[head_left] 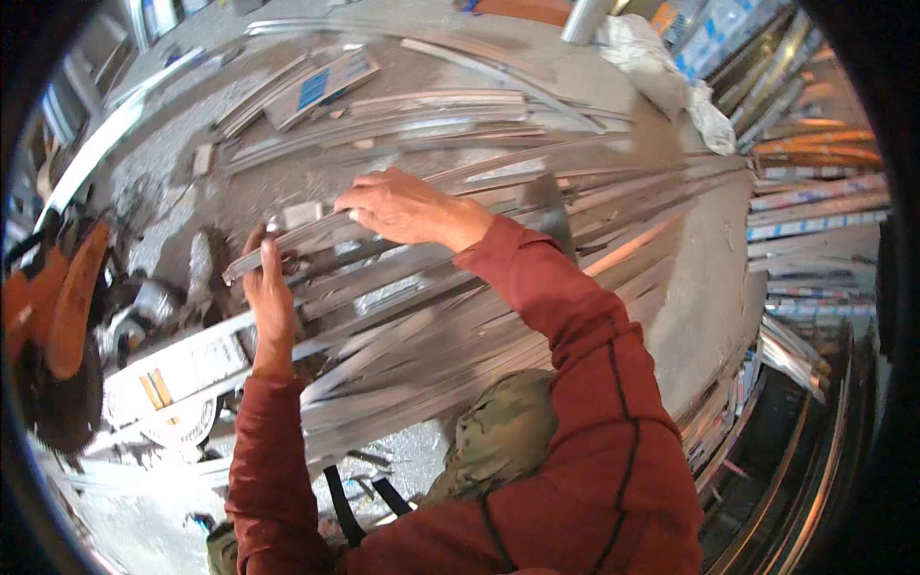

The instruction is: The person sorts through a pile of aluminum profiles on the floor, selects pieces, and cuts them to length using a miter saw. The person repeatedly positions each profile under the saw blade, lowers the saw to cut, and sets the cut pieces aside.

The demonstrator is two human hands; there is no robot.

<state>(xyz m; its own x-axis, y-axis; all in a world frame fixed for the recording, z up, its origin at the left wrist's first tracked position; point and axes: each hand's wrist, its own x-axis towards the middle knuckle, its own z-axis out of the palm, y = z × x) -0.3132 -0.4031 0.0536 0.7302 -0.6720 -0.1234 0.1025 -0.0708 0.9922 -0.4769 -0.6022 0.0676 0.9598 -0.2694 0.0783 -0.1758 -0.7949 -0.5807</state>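
Observation:
A long, narrow metal profile [311,233] runs from the left of centre up toward the far right, its cut end pointing left. My left hand [271,307] grips it close to that end, thumb on the near side. Further along, my right hand [407,209] is closed over it from above, knuckles up and fingertips curled round its edge. Beneath both hands lies a pile of similar long strips [402,311], blurred by motion. Just beyond the profile sits a small pale block [303,213].
An orange and black machine [72,307] stands at the left beside a white metal rail [182,369]. More strips and a blue-labelled panel [321,88] lie on the far floor. Stacked profiles [815,225] fill the right side, near a white sack [647,62].

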